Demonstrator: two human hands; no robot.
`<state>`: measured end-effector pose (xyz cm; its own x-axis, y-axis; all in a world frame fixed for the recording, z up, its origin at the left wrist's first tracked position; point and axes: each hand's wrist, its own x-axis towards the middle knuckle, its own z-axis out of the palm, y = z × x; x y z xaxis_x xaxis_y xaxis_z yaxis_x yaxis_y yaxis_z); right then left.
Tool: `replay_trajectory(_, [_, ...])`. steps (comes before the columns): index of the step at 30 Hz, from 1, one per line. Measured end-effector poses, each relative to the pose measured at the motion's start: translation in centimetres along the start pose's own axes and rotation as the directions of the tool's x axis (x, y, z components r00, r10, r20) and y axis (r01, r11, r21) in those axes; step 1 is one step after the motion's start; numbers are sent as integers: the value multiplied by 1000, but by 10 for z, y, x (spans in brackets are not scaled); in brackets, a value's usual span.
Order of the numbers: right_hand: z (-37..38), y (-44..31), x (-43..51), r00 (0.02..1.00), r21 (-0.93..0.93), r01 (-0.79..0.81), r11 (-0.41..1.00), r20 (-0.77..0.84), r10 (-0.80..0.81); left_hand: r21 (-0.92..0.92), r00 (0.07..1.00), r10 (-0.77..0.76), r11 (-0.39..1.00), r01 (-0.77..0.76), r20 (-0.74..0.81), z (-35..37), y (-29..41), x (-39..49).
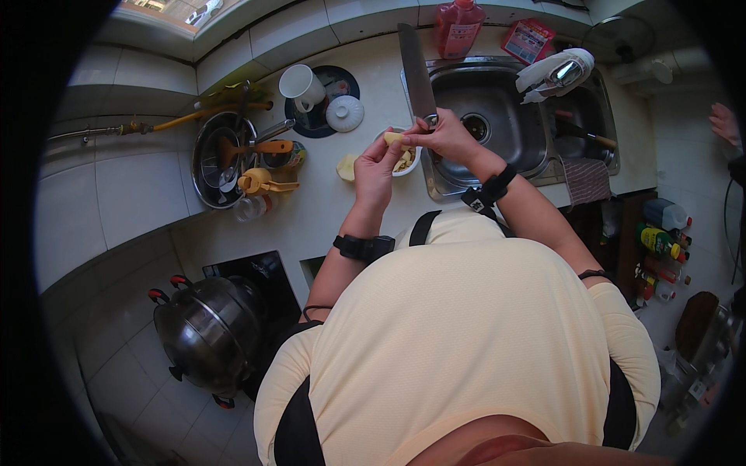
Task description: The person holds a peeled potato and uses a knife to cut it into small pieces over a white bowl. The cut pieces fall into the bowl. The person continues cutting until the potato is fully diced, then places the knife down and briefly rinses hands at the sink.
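Note:
My left hand (375,172) pinches a pale yellow piece of peeled vegetable (393,138), perhaps potato, between thumb and fingers. My right hand (456,140) grips a kitchen cleaver (416,73) near its handle, and the broad blade points away from me towards the wall. The right thumb also reaches the held piece. Beneath both hands stands a white bowl (417,162) with cut pieces (403,163) in it, partly hidden by the fingers. A larger peeled chunk (345,167) lies on the countertop just left of my left hand.
Right of the bowl is a steel double sink (495,125) with a wrapped faucet (564,74). A white mug (301,86) and lid (345,113) stand back left, near a metal basin of utensils (217,160). A large steel pot (207,332) sits lower left. Another person's hand (724,123) shows far right.

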<state>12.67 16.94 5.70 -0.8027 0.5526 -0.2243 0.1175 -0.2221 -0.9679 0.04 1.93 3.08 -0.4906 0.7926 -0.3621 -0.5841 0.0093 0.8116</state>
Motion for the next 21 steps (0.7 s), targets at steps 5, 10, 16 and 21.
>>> replay_trajectory(5, [-5,-4,-5,999,-9,-41,999,13,41,108,999,35,993,-36,13,-3,3,1])
replay_trajectory(10, [-7,4,-3,998,64,-47,997,45,45,152,998,45,987,-49,33,-6,3,0])
replay_trajectory(16, [-8,10,-1,995,124,-77,989,72,68,78,999,3,997,-7,46,-8,0,-1])
replay_trajectory(21, [-4,3,-4,999,74,-28,997,26,26,-136,997,-69,988,71,15,-5,-6,1])
